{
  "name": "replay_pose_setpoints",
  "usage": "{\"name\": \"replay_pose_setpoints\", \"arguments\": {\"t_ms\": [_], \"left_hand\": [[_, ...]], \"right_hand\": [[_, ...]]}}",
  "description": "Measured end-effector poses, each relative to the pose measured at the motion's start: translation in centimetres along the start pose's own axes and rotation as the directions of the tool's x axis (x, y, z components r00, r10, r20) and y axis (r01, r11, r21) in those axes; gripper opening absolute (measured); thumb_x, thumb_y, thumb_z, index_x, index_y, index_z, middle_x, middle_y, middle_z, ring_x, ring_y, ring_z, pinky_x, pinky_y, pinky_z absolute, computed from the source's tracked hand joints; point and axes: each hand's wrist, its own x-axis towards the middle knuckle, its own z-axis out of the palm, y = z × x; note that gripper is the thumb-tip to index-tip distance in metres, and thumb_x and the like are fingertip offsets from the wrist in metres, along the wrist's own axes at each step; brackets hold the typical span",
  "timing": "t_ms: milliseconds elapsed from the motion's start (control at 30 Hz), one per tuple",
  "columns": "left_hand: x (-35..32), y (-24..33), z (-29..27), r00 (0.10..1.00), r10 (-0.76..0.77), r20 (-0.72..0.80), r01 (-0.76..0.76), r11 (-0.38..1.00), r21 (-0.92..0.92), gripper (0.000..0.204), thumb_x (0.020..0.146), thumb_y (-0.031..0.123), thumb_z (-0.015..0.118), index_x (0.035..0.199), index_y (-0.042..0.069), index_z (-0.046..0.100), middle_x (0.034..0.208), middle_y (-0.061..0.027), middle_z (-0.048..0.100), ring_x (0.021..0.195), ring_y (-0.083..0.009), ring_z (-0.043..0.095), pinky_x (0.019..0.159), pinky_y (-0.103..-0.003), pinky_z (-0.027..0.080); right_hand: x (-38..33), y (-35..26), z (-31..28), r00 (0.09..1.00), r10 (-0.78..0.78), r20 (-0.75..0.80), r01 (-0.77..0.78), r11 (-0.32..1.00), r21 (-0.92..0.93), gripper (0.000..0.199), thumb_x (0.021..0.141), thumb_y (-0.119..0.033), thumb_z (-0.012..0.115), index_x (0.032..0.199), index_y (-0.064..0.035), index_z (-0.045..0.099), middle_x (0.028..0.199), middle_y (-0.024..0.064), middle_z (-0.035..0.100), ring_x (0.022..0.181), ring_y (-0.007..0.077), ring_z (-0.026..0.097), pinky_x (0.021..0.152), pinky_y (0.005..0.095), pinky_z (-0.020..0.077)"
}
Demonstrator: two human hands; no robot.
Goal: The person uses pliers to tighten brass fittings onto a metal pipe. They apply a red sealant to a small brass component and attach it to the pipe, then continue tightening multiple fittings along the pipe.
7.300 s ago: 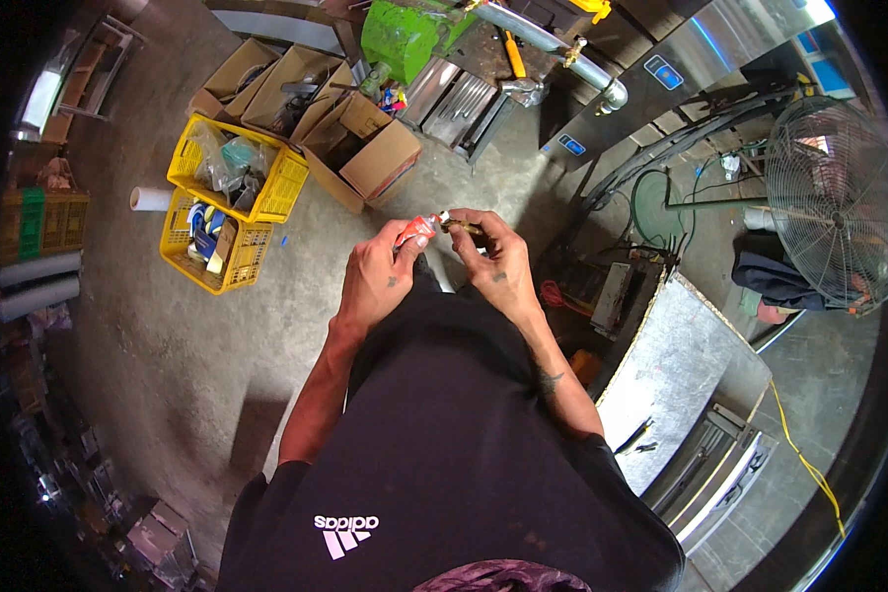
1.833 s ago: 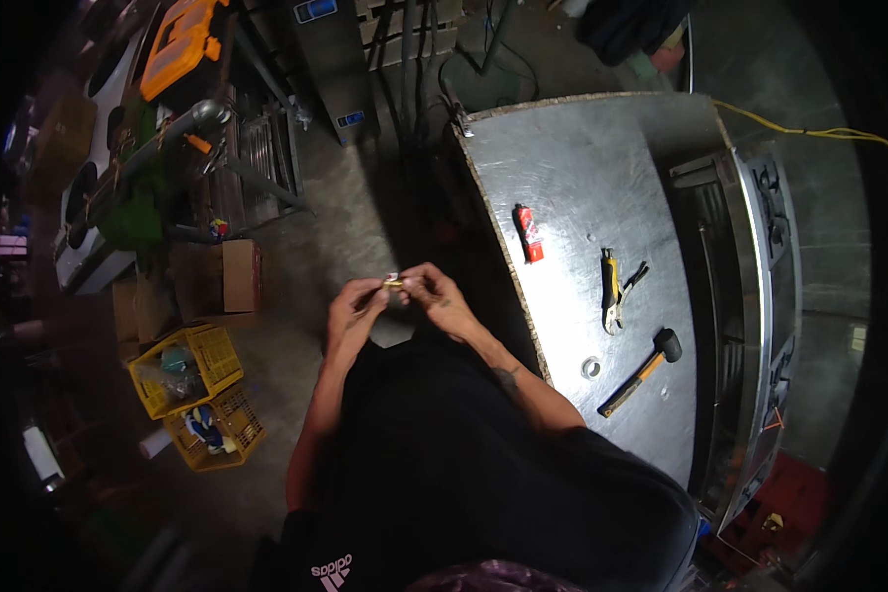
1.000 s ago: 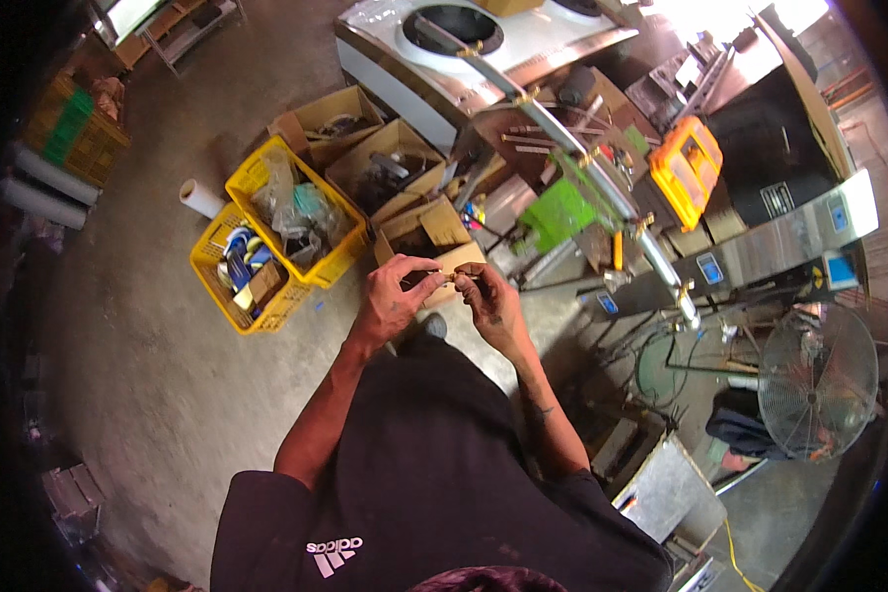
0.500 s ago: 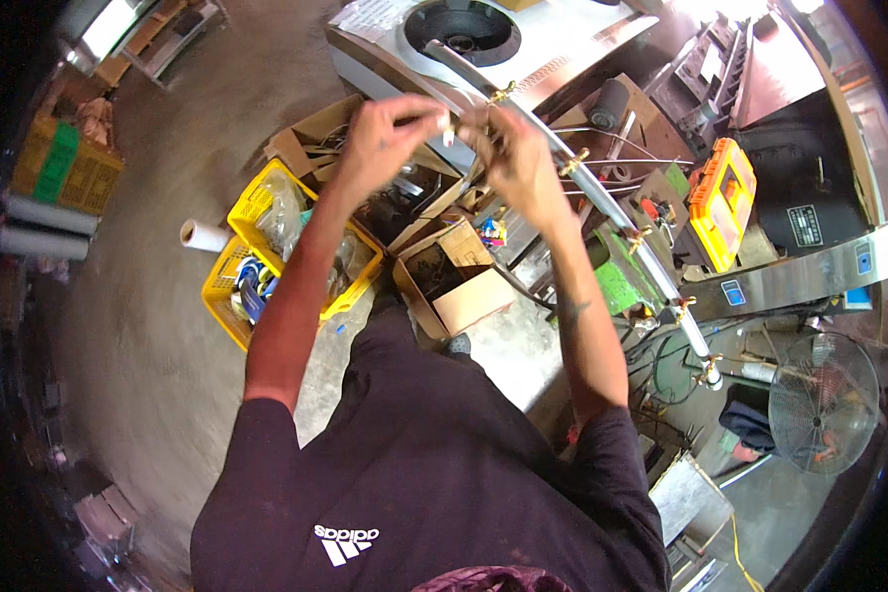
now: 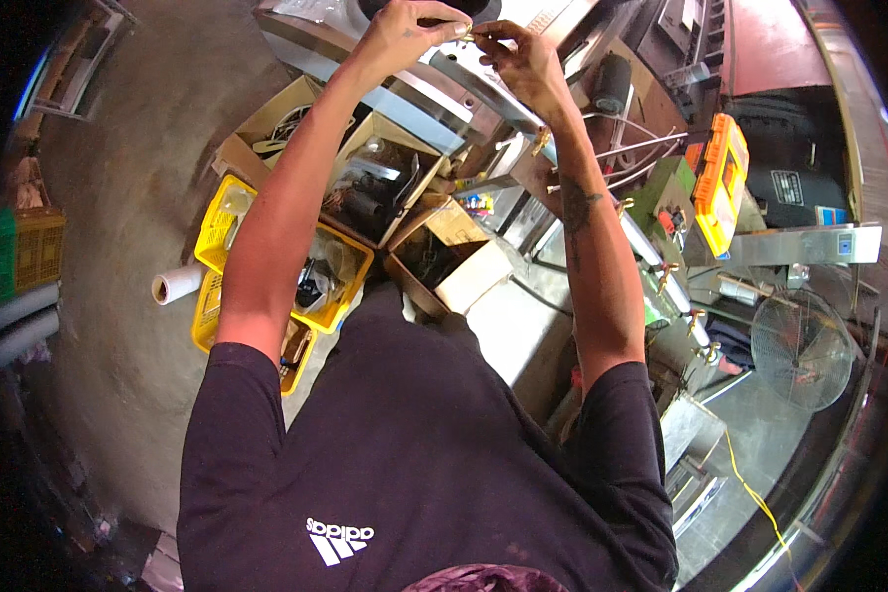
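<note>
My left hand [image 5: 411, 36] and my right hand [image 5: 525, 65] meet at the top of the view, fingertips almost touching. Between them is a small brass-coloured fitting [image 5: 469, 37], pinched by the right thumb and finger. The left fingers are pressed together at its other side; whatever they hold is too small to make out. Below the hands a silver metal pipe [image 5: 493, 96] slants down to the right, partly behind my right forearm. Several brass valves [image 5: 667, 272] are fixed along it.
Yellow plastic baskets [image 5: 341, 314] and open cardboard boxes [image 5: 426, 259] with parts stand on the floor below my arms. A white roll [image 5: 178, 285] lies at left. On the right are an orange toolbox [image 5: 723, 187] and a fan [image 5: 802, 350]. A metal cabinet edge lies beyond the hands.
Both hands appear higher in the view, still together, as the whole view has shifted. The white piece at my left fingertips no longer shows clearly. The pipe now runs partly behind my right forearm.
</note>
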Motion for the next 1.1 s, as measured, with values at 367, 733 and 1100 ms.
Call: {"name": "replay_pose_setpoints", "arguments": {"t_ms": [367, 733, 1100], "left_hand": [[-1.0, 1.1, -1.3, 0.997, -0.029, 0.075, 0.034, 0.997, -0.071, 0.018, 0.095, 0.017, 0.074, 0.107, 0.005, 0.077, 0.096, -0.008, 0.077, 0.084, -0.0146, 0.07, 0.073, -0.033, 0.057], [-1.1, 1.3, -1.3, 0.995, -0.064, 0.082, 0.063, 0.998, 0.01, 0.022, 0.094, 0.019, 0.077, 0.111, 0.006, 0.078, 0.092, -0.0065, 0.077, 0.079, -0.0113, 0.066, 0.071, -0.028, 0.055], [-0.6, 1.4, -1.7, 0.992, 0.046, 0.121, -0.053, 0.997, 0.051, 0.023, 0.092, 0.018, 0.075, 0.107, 0.001, 0.077, 0.095, -0.0118, 0.078, 0.087, -0.0153, 0.072, 0.078, -0.031, 0.057]], "right_hand": [[-0.8, -1.6, 3.0, 0.965, -0.204, -0.163, 0.058, 0.777, -0.627, 0.033, 0.083, 0.0, 0.061, 0.112, -0.0109, 0.074, 0.105, 0.0106, 0.078, 0.099, 0.0274, 0.076, 0.089, 0.04, 0.0585], [-0.8, -1.1, 3.6, 0.962, -0.16, -0.222, -0.034, 0.735, -0.678, 0.03, 0.084, -0.007, 0.066, 0.112, -0.014, 0.076, 0.105, 0.013, 0.076, 0.096, 0.032, 0.074, 0.086, 0.0402, 0.0588], [-0.3, 0.3, 3.1, 0.955, -0.277, -0.109, 0.112, 0.674, -0.73, 0.032, 0.082, -0.001, 0.064, 0.112, -0.0087, 0.072, 0.103, 0.0126, 0.076, 0.097, 0.0338, 0.073, 0.088, 0.0424, 0.0584]]}}
